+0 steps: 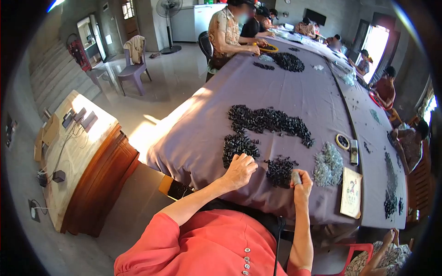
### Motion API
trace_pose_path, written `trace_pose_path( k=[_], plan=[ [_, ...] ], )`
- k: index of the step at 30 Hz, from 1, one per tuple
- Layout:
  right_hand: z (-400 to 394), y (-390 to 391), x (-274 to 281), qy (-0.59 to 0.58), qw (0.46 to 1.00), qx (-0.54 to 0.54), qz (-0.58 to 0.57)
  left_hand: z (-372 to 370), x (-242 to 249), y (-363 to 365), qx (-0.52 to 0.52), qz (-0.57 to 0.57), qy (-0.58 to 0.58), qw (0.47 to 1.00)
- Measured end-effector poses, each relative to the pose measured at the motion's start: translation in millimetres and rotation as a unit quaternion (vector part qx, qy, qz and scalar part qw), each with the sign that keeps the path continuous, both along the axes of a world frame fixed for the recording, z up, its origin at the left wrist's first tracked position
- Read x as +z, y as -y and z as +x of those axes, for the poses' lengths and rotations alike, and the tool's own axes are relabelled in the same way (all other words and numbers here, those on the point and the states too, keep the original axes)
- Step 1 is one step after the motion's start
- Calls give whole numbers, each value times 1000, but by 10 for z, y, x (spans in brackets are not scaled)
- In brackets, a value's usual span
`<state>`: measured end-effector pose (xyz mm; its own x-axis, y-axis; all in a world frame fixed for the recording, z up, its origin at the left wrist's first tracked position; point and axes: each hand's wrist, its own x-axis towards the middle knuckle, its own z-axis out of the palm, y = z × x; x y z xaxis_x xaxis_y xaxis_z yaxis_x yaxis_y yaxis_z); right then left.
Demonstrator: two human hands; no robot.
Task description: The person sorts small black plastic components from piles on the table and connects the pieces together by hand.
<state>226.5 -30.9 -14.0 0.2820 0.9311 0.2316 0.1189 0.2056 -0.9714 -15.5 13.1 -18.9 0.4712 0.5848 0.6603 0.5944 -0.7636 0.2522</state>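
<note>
My left hand [240,172] is closed, its fingers curled together at the near edge of a pile of small black pieces [239,145]. To its right, my right hand [301,183] is in a pinch beside a smaller pile of black pieces [279,171]. A greyish patch shows at its thumb and fingertips; I cannot tell what either hand holds. Beyond both hands stretches a long heap of black pieces [271,120]. A heap of clear, pale pieces [328,164] lies right of my right hand.
The cloth-covered table [202,124] also bears a tape roll [342,141], a small box [354,152] and a printed booklet [351,193]. Several people sit along both sides, one [225,34] at the far left. A wooden cabinet [99,179] stands left, a chair [133,69] behind it.
</note>
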Motion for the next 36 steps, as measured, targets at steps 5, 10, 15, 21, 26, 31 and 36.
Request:
trace_pose_path(
  k=[5,10,15,21,26,31,36],
  plan=[
    [135,38,223,-90,994,-50,35,6,36,-11,7,0,-44,999],
    [501,110,421,-177,974,-97,104,38,15,-10,2,11,-39,999],
    [886,91,259,-90,983,-156,47,50,58,-1,-1,-29,-19,999],
    [739,96,250,337,923,-188,16,51,46,2,0,-33,-24,999],
    [669,88,141,511,842,-160,-61,52,24,-6,4,-27,-17,999],
    [633,56,70,546,820,-160,-55,45,-7,-27,10,-20,-12,1000],
    [647,56,14,567,812,-138,-9,44,-9,-27,11,-19,-15,1000]
  ],
)
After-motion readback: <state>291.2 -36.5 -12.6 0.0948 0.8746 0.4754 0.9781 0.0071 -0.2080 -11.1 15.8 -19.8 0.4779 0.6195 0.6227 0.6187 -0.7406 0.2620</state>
